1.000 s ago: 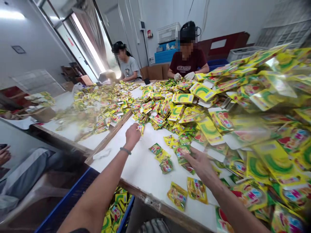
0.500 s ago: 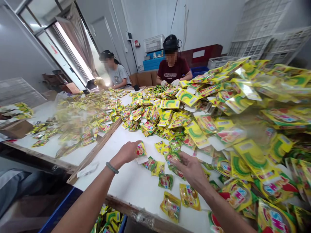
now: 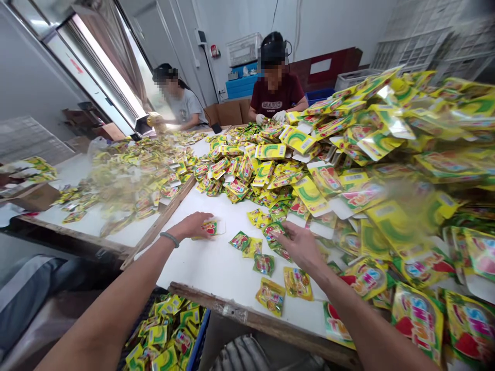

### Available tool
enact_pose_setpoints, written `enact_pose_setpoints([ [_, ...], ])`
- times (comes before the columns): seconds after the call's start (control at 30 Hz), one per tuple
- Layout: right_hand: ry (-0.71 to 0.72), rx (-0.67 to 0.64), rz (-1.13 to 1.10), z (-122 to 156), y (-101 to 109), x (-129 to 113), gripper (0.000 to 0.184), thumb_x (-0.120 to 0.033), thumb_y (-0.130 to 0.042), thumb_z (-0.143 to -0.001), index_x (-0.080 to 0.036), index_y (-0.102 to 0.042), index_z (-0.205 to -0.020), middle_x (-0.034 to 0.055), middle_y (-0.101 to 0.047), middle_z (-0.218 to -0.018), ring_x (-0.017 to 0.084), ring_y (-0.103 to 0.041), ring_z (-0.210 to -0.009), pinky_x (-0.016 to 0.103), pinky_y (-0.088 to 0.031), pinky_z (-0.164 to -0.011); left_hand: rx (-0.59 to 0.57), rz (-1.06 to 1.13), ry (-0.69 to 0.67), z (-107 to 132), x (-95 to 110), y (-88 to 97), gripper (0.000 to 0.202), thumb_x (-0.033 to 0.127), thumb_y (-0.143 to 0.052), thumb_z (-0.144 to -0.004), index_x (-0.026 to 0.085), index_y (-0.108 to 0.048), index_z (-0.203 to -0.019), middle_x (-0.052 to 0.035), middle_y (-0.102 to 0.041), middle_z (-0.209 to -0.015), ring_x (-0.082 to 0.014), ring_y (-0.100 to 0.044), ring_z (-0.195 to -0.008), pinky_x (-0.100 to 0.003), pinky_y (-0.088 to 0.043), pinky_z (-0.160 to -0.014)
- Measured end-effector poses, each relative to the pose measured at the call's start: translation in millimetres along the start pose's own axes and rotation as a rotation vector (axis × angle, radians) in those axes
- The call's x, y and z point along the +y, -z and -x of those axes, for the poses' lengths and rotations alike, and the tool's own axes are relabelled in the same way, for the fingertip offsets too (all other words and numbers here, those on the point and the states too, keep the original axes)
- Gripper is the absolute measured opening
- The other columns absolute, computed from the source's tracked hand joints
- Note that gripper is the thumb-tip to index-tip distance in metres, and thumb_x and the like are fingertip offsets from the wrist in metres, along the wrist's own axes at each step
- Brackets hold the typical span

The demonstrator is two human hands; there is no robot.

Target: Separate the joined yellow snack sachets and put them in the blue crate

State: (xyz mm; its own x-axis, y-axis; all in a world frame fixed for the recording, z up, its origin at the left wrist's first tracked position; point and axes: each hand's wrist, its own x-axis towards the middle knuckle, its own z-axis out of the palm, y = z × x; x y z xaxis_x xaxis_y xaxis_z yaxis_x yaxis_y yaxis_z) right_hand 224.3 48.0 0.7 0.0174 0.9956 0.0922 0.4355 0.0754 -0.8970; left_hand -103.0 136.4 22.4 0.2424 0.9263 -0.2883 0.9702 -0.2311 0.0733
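Observation:
My left hand [image 3: 193, 225], with a bracelet at its wrist, grips a small printed carton [image 3: 211, 228] with a pale flap, low over the white tabletop [image 3: 201, 263]. The fingers of my right hand [image 3: 301, 245] are closed on the edge of a green candy packet [image 3: 272, 231] at the front of the pile. Between and below the hands lie several loose packets: a green one [image 3: 264, 264], a yellow one [image 3: 271, 296] and another yellow one [image 3: 297, 283]. A large heap of yellow cartons [image 3: 309, 193] rises beyond and to the right of my right hand.
A wooden strip [image 3: 170, 208] divides the table from a second heap [image 3: 131, 180] on the left. Below the table edge [image 3: 232, 309] stands a blue crate [image 3: 199, 340] full of cartons. Across the table sit a person in a dark red shirt [image 3: 275, 98] and another in grey [image 3: 185, 105].
My left hand has moved left with the carton, away from the loose packets, and tilted it flatter. My right hand stays at the green packet. The view has shifted slightly down.

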Motion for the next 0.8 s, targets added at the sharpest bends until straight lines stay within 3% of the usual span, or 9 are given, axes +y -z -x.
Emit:
enact_pose_setpoints([
  [0.17, -0.024, -0.040, -0.105, 0.6, -2.3, 1.3, 0.030, -0.048, -0.060, -0.076, -0.018, -0.060, -0.072, -0.0023, -0.052, -0.059, 0.013, -0.044, -0.058, 0.026, -0.033, -0.054, 0.087, 0.029, 0.124, 23.6, 14.8, -5.4, 0.043, 0.054, -0.069, -0.063, 0.019, -0.066, -0.089, -0.0092, -0.068, -0.090, -0.0269, -0.063, -0.082, -0.030, -0.042, -0.064],
  [0.3, -0.017, -0.030, -0.341, -1.5, -6.8, 1.0, 0.030, -0.047, -0.065, -0.074, -0.018, -0.057, -0.073, -0.0032, -0.051, -0.061, 0.012, -0.043, -0.056, 0.025, -0.036, -0.054, 0.257, 0.345, 0.142, 46.5, 53.7, -10.9, 0.037, 0.056, -0.058, -0.074, 0.021, -0.062, -0.087, -0.0023, -0.067, -0.076, -0.0204, -0.060, -0.070, -0.027, -0.039, -0.058],
  [0.47, 0.072, 0.092, -0.434, -2.0, -7.8, -5.1, 0.028, -0.045, -0.061, -0.078, -0.018, -0.059, -0.082, -0.0014, -0.055, -0.069, 0.013, -0.049, -0.063, 0.024, -0.041, -0.059, 0.132, 0.970, -0.118, 57.0, 123.4, -29.0, 0.036, 0.049, -0.065, -0.075, 0.020, -0.064, -0.096, -0.0016, -0.070, -0.084, -0.0170, -0.062, -0.073, -0.024, -0.045, -0.063],
  [0.57, 0.140, 0.126, -0.257, -0.3, -3.0, -6.8, 0.026, -0.042, -0.060, -0.080, -0.017, -0.063, -0.084, 0.0009, -0.060, -0.074, 0.015, -0.052, -0.070, 0.026, -0.043, -0.067, 0.134, 1.304, -0.099, 51.6, 153.3, -42.4, 0.037, 0.047, -0.069, -0.073, 0.018, -0.062, -0.095, -0.0028, -0.071, -0.088, -0.0166, -0.064, -0.074, -0.026, -0.050, -0.065],
  [0.67, 0.134, 0.066, -0.132, 0.8, 3.3, -5.6, 0.025, -0.040, -0.060, -0.079, -0.017, -0.067, -0.085, 0.0018, -0.065, -0.076, 0.016, -0.055, -0.072, 0.027, -0.043, -0.069, 0.158, 1.465, -0.014, 45.4, 164.5, -50.1, 0.039, 0.045, -0.076, -0.066, 0.017, -0.061, -0.089, -0.0015, -0.070, -0.079, -0.0150, -0.063, -0.066, -0.025, -0.051, -0.061],
  [0.8, 0.102, -0.110, -0.147, -1.0, 9.8, -1.8, 0.024, -0.039, -0.062, -0.077, -0.018, -0.071, -0.082, 0.0002, -0.066, -0.074, 0.016, -0.057, -0.072, 0.025, -0.042, -0.066, 0.072, 1.487, -0.023, 45.5, 164.5, -49.2, 0.038, 0.040, -0.079, -0.065, 0.015, -0.062, -0.088, 0.0000, -0.069, -0.073, -0.0131, -0.062, -0.061, -0.024, -0.050, -0.059],
])
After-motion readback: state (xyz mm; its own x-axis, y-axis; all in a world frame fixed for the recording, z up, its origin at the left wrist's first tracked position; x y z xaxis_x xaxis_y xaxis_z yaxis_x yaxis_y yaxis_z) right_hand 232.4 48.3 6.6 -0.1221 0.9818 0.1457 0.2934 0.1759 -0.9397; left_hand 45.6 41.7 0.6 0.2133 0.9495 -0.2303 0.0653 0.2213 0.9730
